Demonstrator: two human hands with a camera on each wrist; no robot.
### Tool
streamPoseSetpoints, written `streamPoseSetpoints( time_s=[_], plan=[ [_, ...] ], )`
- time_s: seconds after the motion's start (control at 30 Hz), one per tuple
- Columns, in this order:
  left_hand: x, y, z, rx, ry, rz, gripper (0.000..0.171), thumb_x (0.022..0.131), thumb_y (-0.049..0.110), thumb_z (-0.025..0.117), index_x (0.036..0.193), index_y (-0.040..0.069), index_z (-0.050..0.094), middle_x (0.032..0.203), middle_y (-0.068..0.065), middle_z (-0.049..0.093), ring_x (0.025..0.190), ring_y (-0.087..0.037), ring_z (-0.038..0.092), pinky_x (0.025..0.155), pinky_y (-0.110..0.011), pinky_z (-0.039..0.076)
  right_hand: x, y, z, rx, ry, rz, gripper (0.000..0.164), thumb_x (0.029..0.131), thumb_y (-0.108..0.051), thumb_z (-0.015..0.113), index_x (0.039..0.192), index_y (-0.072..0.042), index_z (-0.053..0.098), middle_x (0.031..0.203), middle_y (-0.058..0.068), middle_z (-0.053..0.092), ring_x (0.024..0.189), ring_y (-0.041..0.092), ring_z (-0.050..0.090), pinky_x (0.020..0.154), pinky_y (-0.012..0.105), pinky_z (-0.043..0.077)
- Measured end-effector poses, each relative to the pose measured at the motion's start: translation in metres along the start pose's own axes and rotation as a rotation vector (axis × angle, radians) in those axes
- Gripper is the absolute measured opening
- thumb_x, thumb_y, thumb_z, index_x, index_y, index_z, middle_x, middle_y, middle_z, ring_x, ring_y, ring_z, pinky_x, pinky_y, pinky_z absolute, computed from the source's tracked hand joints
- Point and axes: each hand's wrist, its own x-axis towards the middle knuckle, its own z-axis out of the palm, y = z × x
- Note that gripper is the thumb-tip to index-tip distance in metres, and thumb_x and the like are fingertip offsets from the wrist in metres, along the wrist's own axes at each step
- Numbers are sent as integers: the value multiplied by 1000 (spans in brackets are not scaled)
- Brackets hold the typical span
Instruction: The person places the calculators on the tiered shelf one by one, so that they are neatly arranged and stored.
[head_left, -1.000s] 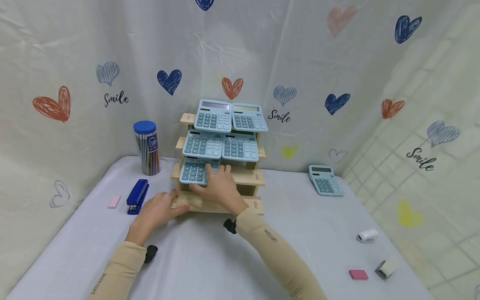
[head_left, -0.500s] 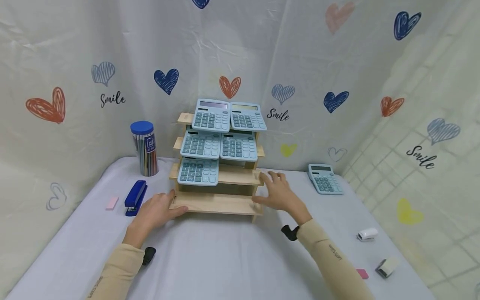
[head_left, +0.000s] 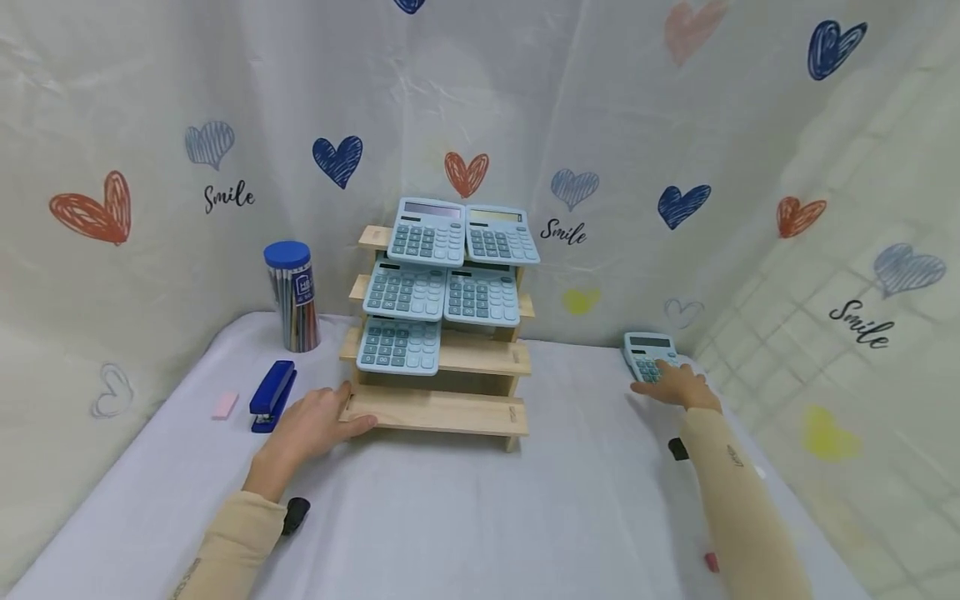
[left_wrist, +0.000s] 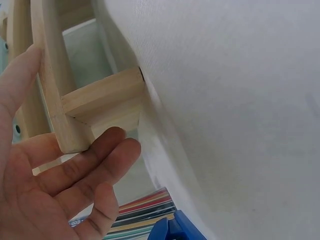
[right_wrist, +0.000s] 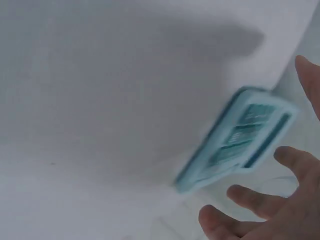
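A stepped wooden rack [head_left: 450, 410] stands at the back middle. Several light blue calculators lie on its upper three shelves, with a single calculator [head_left: 398, 346] at the left of the third one down. My left hand [head_left: 311, 425] holds the left end of the bottom shelf, and in the left wrist view its thumb and fingers lie around the wooden end [left_wrist: 75, 135]. Over at the right, my right hand [head_left: 677, 386] reaches over another light blue calculator [head_left: 649, 341] on the table. The right wrist view has its fingers spread apart, with the blurred calculator [right_wrist: 245, 135] beyond them.
Left of the rack stand a blue-lidded tub of pencils [head_left: 295, 300] and a blue stapler [head_left: 272, 396], with a pink eraser [head_left: 225, 406] beside them. A darker pink eraser [head_left: 712, 562] is partly hidden by the right sleeve. A patterned curtain [head_left: 480, 100] hangs behind the table.
My right hand has left the calculator on the third shelf, passed the rack's right end and moved right to the lone calculator. My left hand has stayed on the bottom shelf.
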Motion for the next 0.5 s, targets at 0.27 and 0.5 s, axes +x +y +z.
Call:
streamPoseSetpoints(
  time_s=[0.27, 0.5],
  plan=[
    [2, 1, 4, -2, 23, -8, 91, 87, 61, 68, 141, -9, 49, 112, -23, 68, 79, -21, 56, 66, -35, 48, 16, 32, 3, 34, -24, 78, 108, 92, -77, 37, 158, -4, -8, 149, 54, -3, 131, 78, 17, 98, 79, 31],
    [-1, 1, 2, 4, 24, -29, 88, 87, 60, 69, 141, -7, 50, 109, -19, 68, 77, -20, 56, 65, -33, 47, 31, 30, 18, 79, -5, 142, 109, 90, -80, 40, 160, -6, -1, 151, 50, 4, 135, 71, 19, 100, 75, 35]
  ],
)
